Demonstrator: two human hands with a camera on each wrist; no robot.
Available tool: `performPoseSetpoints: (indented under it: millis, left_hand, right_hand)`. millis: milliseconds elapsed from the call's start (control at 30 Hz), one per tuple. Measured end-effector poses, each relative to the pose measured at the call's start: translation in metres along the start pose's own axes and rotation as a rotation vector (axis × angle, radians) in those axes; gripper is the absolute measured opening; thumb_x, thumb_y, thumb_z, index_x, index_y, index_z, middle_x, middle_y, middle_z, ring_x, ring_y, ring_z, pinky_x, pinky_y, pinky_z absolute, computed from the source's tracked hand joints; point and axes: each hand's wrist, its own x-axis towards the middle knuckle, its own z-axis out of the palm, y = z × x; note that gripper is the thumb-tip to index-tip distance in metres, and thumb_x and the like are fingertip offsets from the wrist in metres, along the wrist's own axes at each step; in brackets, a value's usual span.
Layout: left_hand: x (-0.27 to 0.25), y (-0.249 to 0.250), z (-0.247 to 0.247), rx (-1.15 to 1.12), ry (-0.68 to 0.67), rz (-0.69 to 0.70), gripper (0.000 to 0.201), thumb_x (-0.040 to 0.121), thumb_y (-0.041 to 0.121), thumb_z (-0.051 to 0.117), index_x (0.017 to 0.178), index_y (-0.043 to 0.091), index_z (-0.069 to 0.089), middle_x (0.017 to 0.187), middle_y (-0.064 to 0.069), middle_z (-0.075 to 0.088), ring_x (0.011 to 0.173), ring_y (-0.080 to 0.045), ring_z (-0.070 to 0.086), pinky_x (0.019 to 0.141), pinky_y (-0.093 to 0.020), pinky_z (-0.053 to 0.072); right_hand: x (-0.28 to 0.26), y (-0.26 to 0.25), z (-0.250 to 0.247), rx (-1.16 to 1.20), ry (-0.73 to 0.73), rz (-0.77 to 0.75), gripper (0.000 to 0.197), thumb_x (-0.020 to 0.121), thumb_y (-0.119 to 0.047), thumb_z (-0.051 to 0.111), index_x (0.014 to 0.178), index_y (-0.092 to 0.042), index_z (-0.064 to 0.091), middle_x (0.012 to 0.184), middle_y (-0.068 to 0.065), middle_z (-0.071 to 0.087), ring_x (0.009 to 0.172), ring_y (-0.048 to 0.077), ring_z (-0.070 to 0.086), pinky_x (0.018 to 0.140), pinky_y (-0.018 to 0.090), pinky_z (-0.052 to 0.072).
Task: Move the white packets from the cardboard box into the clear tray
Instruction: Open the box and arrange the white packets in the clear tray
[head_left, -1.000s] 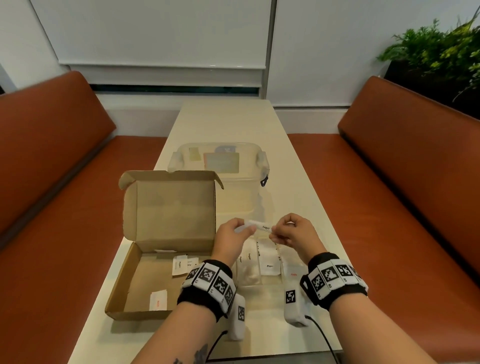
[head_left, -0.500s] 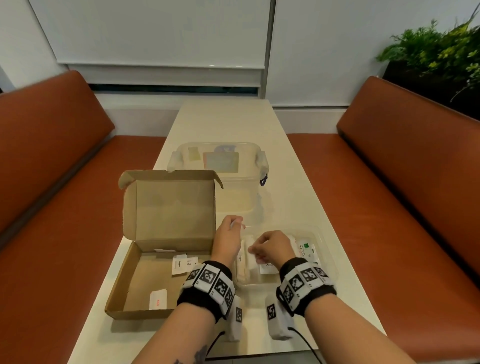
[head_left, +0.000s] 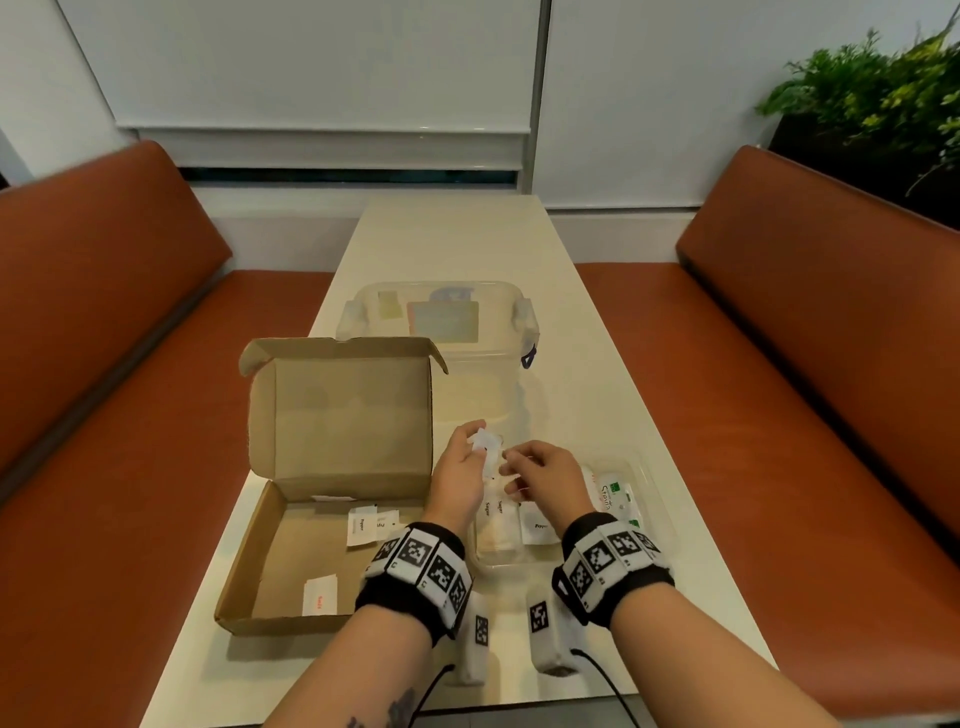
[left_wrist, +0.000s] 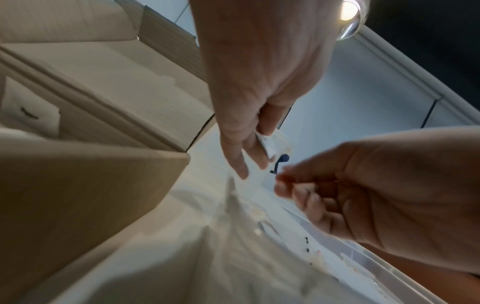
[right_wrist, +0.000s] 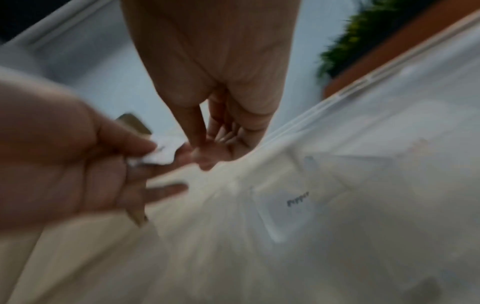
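Nearest, several flat white paper packets (head_left: 319, 597) are left in the open brown cardboard box (head_left: 244, 566); beyond, one small white packet (head_left: 485, 442) is pinched between thumb and fingers of the left hand (head_left: 460, 470), directly over the far left end of the shallow clear plastic tray (head_left: 644, 475); just right, the right hand (head_left: 545, 475) is curled, seemingly empty.

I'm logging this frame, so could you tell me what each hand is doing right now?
Left hand: pinches a packet.
Right hand: curled, holding nothing visible.
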Motion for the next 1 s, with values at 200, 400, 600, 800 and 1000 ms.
performPoseSetpoints:
  millis: [200, 400, 600, 800, 1000]
  left_hand:
    - [-0.005, 0.013, 0.010, 0.025, -0.141, 0.003, 0.036, 0.100, 0.013, 0.038, 0.131, 0.027, 0.049, 0.129, -0.011, 0.054, 0.120, -0.023, 0.048, 0.101, -0.034, 0.040]
    - [-0.007, 0.016, 0.021, 0.177, -0.037, 0.124, 0.007, 0.090, 0.020, 0.063, 0.095, 0.020, 0.067, 0.091, 0.003, 0.067, 0.091, -0.014, 0.061, 0.081, -0.024, 0.049]
    - [-0.011, 0.011, 0.029, 0.209, 0.047, 0.093, 0.002, 0.085, 0.016, 0.068, 0.086, 0.017, 0.067, 0.081, 0.002, 0.066, 0.081, -0.014, 0.060, 0.072, -0.023, 0.046]
    - [-0.008, 0.003, 0.015, 0.714, 0.191, 0.081, 0.036, 0.088, -0.003, 0.046, 0.118, 0.013, 0.057, 0.116, -0.004, 0.056, 0.109, -0.022, 0.052, 0.089, -0.031, 0.046]
    - [-0.010, -0.008, 0.006, 0.767, 0.215, 0.003, 0.043, 0.090, -0.008, 0.037, 0.125, 0.008, 0.055, 0.117, -0.013, 0.062, 0.105, -0.027, 0.059, 0.087, -0.034, 0.051]
  right_hand:
    - [-0.002, -0.008, -0.020, 0.129, -0.034, -0.008, 0.005, 0.084, 0.000, 0.065, 0.086, -0.004, 0.063, 0.070, 0.006, 0.060, 0.057, 0.013, 0.057, 0.054, 0.019, 0.050]
    - [0.005, -0.009, -0.054, -0.280, 0.018, -0.157, 0.012, 0.084, -0.010, 0.068, 0.095, -0.008, 0.073, 0.076, -0.001, 0.067, 0.067, 0.002, 0.059, 0.060, 0.004, 0.044]
    - [0.004, -0.003, -0.066, -0.417, -0.012, -0.134, 0.008, 0.077, -0.016, 0.075, 0.082, -0.011, 0.072, 0.070, -0.003, 0.067, 0.064, 0.003, 0.058, 0.061, 0.010, 0.042]
    - [0.006, 0.000, -0.057, -0.849, -0.167, -0.094, 0.011, 0.078, -0.018, 0.075, 0.086, -0.009, 0.074, 0.081, 0.000, 0.069, 0.072, 0.009, 0.058, 0.068, 0.019, 0.043]
    - [0.006, 0.009, -0.035, -1.155, -0.226, -0.124, 0.011, 0.083, -0.012, 0.067, 0.093, -0.011, 0.073, 0.101, 0.008, 0.070, 0.095, 0.022, 0.064, 0.082, 0.026, 0.048]
